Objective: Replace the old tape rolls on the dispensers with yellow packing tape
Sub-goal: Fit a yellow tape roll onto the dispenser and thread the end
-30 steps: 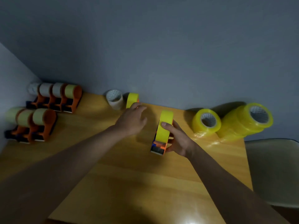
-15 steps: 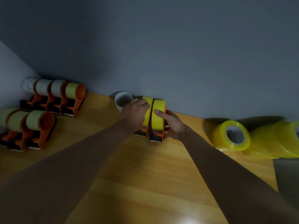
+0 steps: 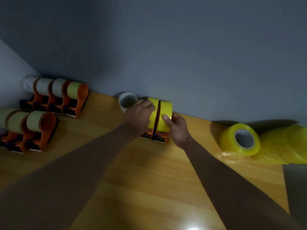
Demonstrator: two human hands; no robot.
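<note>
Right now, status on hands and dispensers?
Left hand on left yellow dispenser. Right hand gripping right yellow dispenser. Both side by side at wall. Nothing blocking.

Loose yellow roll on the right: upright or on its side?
On its side: the loose yellow roll lies on the table, its core facing the camera.

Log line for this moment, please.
left hand: on left yellow-taped orange dispenser | right hand: grip on right yellow-taped orange dispenser | both on wooden table

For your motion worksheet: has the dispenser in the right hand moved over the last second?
Yes. The dispenser went away from the person, toward the wall, and now sits beside the second dispenser.
</note>
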